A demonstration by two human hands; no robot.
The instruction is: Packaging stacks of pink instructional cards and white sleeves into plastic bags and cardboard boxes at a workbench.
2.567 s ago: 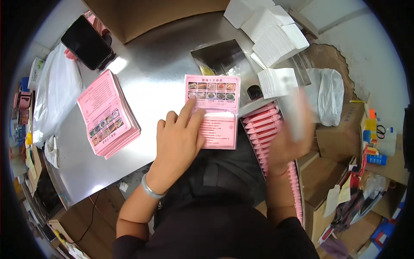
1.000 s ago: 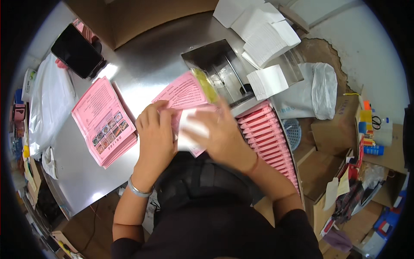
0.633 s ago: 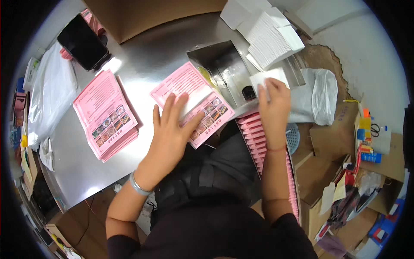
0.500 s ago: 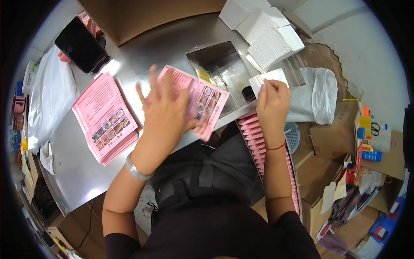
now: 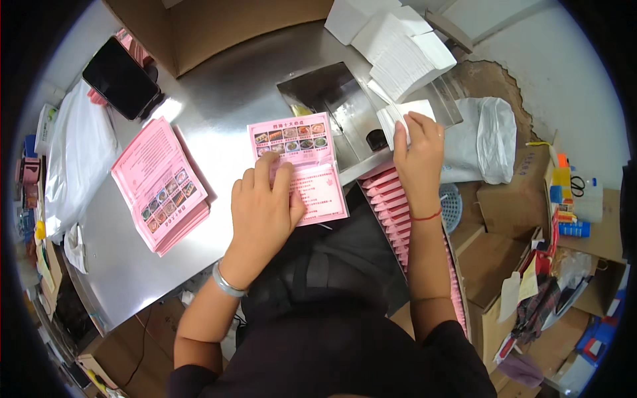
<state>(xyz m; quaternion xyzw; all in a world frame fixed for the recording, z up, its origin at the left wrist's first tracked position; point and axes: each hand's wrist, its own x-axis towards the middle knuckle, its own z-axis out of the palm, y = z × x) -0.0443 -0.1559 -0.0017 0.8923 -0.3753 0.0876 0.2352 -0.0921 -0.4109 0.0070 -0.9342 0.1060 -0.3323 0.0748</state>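
Note:
A pink printed leaflet (image 5: pixel 322 179) with small food pictures lies at the table's front edge, its lower part reaching over the edge. My left hand (image 5: pixel 262 205) rests on its left side, fingers bent but apart and fingertips on the paper. With my right hand (image 5: pixel 418 146) I pinch folded white paper (image 5: pixel 419 108), perhaps napkins, between thumb and fingers; its lower part is hidden. Just beyond it stands a larger stack of the same white paper (image 5: pixel 405 73). To the left lies a thick pile of pink leaflets (image 5: pixel 156 179).
A shallow metal tray (image 5: pixel 325 93) with a black round thing (image 5: pixel 376 139) sits between the hands. Below the edge, a box holds rows of pink packets (image 5: pixel 391 212). A phone (image 5: pixel 121 76) stands at back left; a cardboard box (image 5: pixel 225 26) stands behind.
The pink leaflet has turned from slanted to nearly upright. My left hand has moved down to its lower left, its fingers less spread. My right hand stays at the white paper.

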